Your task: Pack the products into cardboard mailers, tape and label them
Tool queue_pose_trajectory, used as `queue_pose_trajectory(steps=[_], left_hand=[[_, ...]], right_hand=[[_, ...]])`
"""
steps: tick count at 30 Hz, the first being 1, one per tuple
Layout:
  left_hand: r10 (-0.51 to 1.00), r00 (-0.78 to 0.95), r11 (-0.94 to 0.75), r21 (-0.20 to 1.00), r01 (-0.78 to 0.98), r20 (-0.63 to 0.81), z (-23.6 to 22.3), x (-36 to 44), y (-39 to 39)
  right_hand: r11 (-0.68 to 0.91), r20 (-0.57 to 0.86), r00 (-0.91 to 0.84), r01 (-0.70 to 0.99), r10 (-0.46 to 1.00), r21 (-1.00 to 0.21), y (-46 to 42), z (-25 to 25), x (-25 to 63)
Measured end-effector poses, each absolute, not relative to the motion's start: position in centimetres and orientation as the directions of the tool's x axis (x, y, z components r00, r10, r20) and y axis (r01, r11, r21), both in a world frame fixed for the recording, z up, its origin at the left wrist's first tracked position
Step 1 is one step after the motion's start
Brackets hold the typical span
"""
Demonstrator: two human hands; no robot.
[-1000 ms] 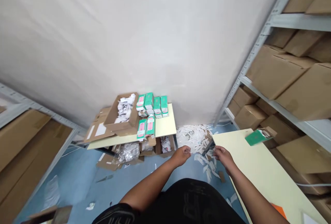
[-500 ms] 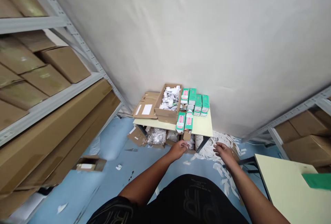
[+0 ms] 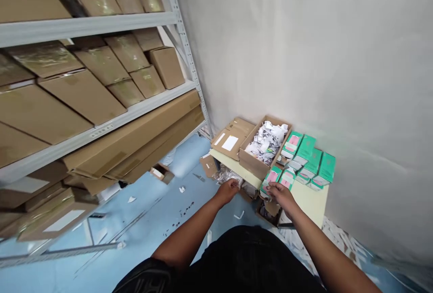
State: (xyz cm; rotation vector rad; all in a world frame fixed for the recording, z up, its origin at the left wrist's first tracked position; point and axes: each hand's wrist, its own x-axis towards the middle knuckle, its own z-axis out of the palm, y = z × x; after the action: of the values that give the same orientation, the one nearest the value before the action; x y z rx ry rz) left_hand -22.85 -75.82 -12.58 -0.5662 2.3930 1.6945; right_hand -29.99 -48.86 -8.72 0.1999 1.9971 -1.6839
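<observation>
My left hand [image 3: 227, 192] hangs in the air in front of the table's left part, its fingers curled together; whether anything small is in them I cannot make out. My right hand [image 3: 282, 196] is held out over the table's front edge, fingers loosely bent and slightly apart, with nothing visible in them. It overlaps a green box with a pink panel [image 3: 272, 174] in the view; touching cannot be made out. More green boxes [image 3: 305, 147] stand behind it. Left of them is an open carton [image 3: 250, 161] of crumpled white paper scraps [image 3: 269, 137].
Flattened cardboard [image 3: 238, 131] lies at the left of the pale yellow table [image 3: 309, 200]. Beneath are cartons and clear plastic wrap [image 3: 227, 175]. A metal rack [image 3: 135, 110] full of brown cartons fills the left. Paper strips [image 3: 340, 239] litter the blue floor [image 3: 182, 203].
My view has swung left, so the table sits further right and more of the rack shows. My right hand now appears before the green boxes; my left hand stays curled.
</observation>
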Motion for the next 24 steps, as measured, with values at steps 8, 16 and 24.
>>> queue_pose_trajectory(steps=[8, 16, 24], left_hand=[[-0.463, -0.758, -0.025, 0.862, -0.507, -0.46, -11.0, -26.0, -80.5], [-0.416, -0.687, -0.263, 0.802, -0.537, -0.596, -12.6, -31.3, -87.3], [-0.459, -0.663, -0.13, 0.783, -0.608, -0.591, -16.2, -39.2, -97.0]], right_hand=[[0.282, -0.424, -0.744, 0.319, -0.517, -0.905, -58.0, -6.5, -37.8], [0.26, -0.203, -0.827, 0.071, -0.524, -0.963, -68.0, -4.7, -47.4], [0.323, -0.28, -0.872, 0.151, -0.402, -0.934, -75.6, -8.9, -50.4]])
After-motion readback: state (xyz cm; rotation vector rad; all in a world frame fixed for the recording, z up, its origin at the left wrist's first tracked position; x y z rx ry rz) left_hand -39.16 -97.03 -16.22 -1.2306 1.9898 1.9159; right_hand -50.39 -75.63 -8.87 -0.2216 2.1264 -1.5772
